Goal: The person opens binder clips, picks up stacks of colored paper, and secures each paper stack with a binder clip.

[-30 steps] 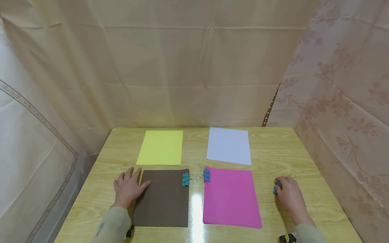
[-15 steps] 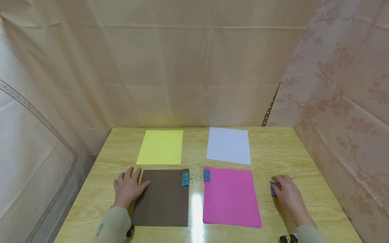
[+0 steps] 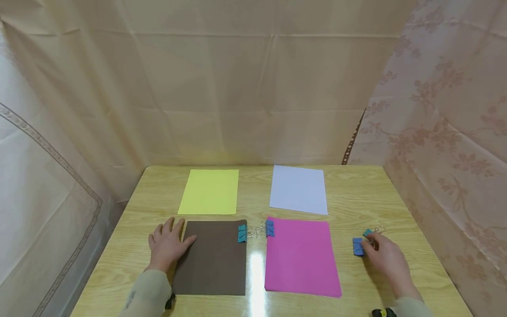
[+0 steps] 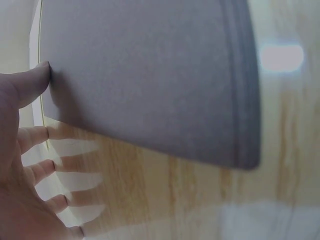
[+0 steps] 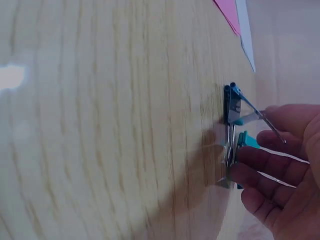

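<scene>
My left hand [image 3: 168,246] lies with fingers spread at the left edge of a dark brown paper stack [image 3: 214,259], the thumb resting on it. A teal binder clip [image 3: 242,234] sits on that stack's top right corner. At right, my right hand [image 3: 386,255] pinches the raised wire handle of a blue binder clip [image 3: 358,246] between thumb and index finger. Its remaining fingers curl close by a loose teal binder clip [image 5: 247,141], partly hidden behind them. Another blue binder clip [image 3: 270,228] grips the top left corner of a magenta paper stack [image 3: 301,259].
Yellow paper [image 3: 209,192] and pale lavender paper [image 3: 299,190] lie toward the back of the wooden table [image 3: 356,189]. Wire handles of the two clips on the stacks meet in the gap between them. A beige curtain [image 3: 245,88] hangs behind the table.
My right hand first shifted left slightly with the blue clip, then drew back to the right, uncovering that clip and the teal one. My left hand has stayed in place.
</scene>
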Motion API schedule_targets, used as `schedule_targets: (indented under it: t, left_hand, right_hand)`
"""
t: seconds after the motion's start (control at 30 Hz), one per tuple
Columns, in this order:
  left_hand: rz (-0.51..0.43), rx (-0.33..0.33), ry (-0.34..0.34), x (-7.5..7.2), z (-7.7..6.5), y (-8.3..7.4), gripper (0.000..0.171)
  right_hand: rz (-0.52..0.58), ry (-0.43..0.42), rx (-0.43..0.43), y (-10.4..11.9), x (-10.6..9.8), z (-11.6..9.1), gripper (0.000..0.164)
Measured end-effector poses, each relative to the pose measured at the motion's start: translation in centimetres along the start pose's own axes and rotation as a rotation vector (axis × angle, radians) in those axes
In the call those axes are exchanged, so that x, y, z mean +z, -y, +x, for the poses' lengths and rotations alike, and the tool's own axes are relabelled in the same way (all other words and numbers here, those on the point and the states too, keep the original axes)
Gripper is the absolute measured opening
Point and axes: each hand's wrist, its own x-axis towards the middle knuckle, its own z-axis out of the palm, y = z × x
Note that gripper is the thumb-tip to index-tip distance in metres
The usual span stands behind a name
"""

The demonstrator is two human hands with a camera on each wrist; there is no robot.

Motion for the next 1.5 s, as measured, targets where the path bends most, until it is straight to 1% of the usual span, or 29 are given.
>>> schedule_targets:
  t: [0.1,0.27,0.33,0.4,0.57,0.73,0.97,1.07,1.3,1.5]
  left_hand:
    - [0.006,0.002,-0.010,0.1,0.1,0.1,0.082]
    - [0.010,0.012,-0.030,0.3,0.1,0.1,0.081]
    - [0.008,0.013,-0.031,0.3,0.1,0.2,0.081]
    - [0.005,0.012,-0.030,0.3,0.1,0.2,0.081]
    - [-0.003,0.008,-0.025,0.3,0.0,0.2,0.081]
    - [-0.002,0.009,-0.027,0.2,0.1,0.1,0.082]
    - [0.000,0.010,-0.032,0.2,0.0,0.1,0.081]
    - [0.003,0.008,-0.029,0.2,0.0,0.1,0.081]
    - [0.000,0.004,-0.016,0.1,0.0,0.0,0.082]
    - [-0.006,0.003,-0.015,-0.1,-0.1,-0.1,0.081]
  right_hand:
    - [0.003,0.062,0.053,-0.4,-0.4,0.1,0.052]
    - [0.017,0.111,0.083,-1.1,-0.9,0.2,0.057]
    - [0.025,0.127,0.088,-1.2,-1.1,0.3,0.056]
    - [0.031,0.133,0.088,-1.2,-1.1,0.3,0.050]
    - [0.036,0.127,0.075,-1.1,-1.0,0.3,0.035]
    - [0.055,0.106,0.061,-1.0,-0.8,0.2,0.031]
    - [0.078,0.046,0.007,-0.5,-0.2,0.1,0.022]
    - [0.094,0.053,0.011,-0.3,-0.2,0.1,0.022]
    - [0.142,0.082,0.050,0.2,-0.2,0.1,0.028]
    - [0.163,0.078,0.053,0.3,0.1,0.2,0.031]
